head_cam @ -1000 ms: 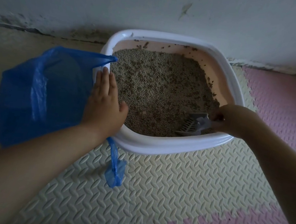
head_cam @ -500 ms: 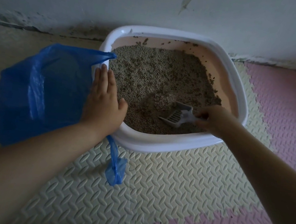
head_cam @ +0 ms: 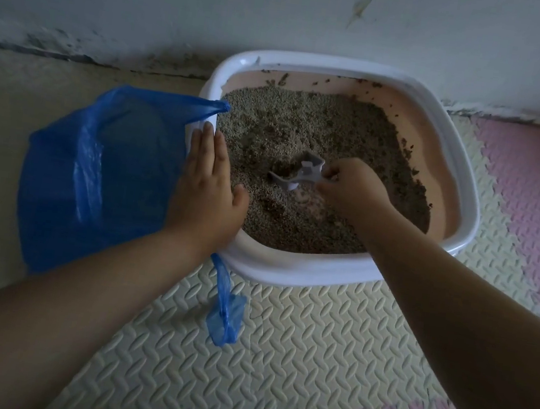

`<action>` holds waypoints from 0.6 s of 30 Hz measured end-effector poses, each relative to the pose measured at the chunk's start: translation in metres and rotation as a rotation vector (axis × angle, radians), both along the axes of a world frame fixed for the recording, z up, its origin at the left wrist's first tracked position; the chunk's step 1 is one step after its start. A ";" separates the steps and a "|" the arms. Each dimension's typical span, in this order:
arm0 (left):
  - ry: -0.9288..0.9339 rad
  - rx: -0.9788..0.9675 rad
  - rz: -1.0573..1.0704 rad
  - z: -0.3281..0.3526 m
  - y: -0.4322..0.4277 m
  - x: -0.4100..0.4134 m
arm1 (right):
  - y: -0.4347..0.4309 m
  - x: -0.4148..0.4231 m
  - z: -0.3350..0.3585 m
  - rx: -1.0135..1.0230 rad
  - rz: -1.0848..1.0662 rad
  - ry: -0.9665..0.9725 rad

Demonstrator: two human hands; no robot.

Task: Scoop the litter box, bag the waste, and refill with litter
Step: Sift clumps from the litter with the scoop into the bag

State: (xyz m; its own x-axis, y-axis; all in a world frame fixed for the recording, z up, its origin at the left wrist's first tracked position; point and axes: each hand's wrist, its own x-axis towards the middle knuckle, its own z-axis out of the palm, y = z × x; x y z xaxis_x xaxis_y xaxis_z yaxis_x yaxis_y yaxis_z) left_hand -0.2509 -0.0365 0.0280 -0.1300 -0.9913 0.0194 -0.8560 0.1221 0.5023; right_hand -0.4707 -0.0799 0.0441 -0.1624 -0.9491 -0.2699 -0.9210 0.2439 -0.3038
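Fingers of the right hand (head_cam: 353,189) grip a grey plastic scoop (head_cam: 299,177); the left hand (head_cam: 206,192), fingers straight, presses a blue plastic bag (head_cam: 100,175) against the white litter box (head_cam: 321,274).

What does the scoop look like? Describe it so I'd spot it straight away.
Find the white-rimmed litter box against the wall. Near the middle of its grey-brown litter, the right hand grips the scoop. It is the only pale grey plastic piece there, unlike the blue bag outside the box's left rim.
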 end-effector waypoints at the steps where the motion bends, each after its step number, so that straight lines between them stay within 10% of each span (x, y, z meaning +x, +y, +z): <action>1: 0.006 -0.002 0.001 -0.001 0.000 0.000 | -0.005 0.003 -0.002 -0.006 -0.006 -0.009; 18: -0.020 -0.047 0.032 -0.005 0.000 -0.001 | -0.052 0.063 -0.050 -0.018 -0.138 -0.158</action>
State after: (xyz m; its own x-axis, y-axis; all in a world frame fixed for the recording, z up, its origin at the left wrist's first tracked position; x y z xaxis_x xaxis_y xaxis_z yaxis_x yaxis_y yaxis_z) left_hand -0.2522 -0.0370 0.0225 -0.0995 -0.9930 0.0633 -0.8697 0.1177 0.4794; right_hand -0.4079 -0.1324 -0.0058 -0.2481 -0.9258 -0.2852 -0.8199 0.3575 -0.4472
